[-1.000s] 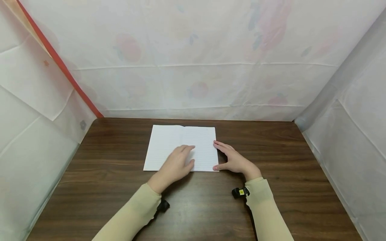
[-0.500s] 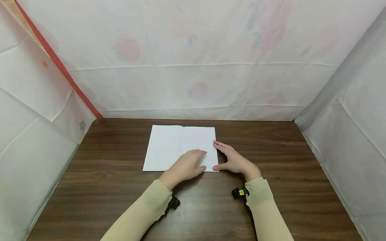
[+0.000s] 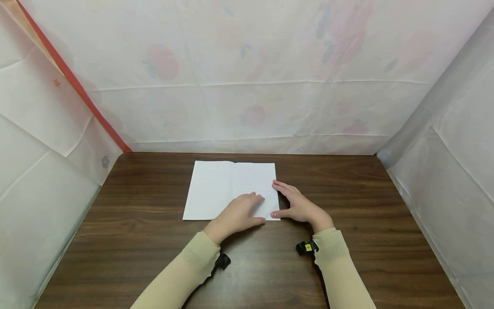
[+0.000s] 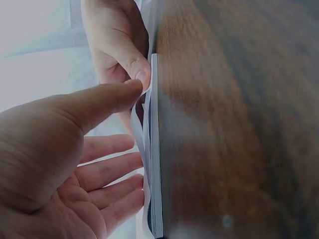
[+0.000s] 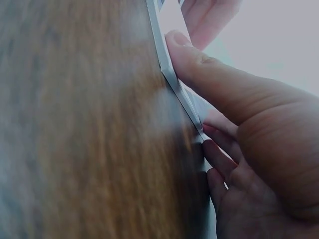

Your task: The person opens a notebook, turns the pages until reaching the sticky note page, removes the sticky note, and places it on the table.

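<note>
Fingers (image 3: 252,201) of the left hand (image 3: 236,215) are lying straight and relaxed on the right-hand page of the one open notebook (image 3: 216,189), with the thumb reaching to the near right corner; in the left wrist view that thumb (image 4: 99,102) is touching the top sheets where they are lifting slightly off the stack. Just beside them, the right hand (image 3: 299,206) is bracketing the notebook's right edge, fingers extended along it and the thumb tip meeting the same near corner; the right wrist view shows the thumb (image 5: 199,69) pressing against the page edges. Two hands, one notebook, nothing else is lying on the tabletop (image 3: 347,193). Nothing is standing between the hands and the pages. Beyond the fingers, the left page is lying flat and uncovered. Bare wood is running wide to both sides and behind the notebook, up to the white sheeting (image 3: 251,86) that is walling in the back and both sides.
</note>
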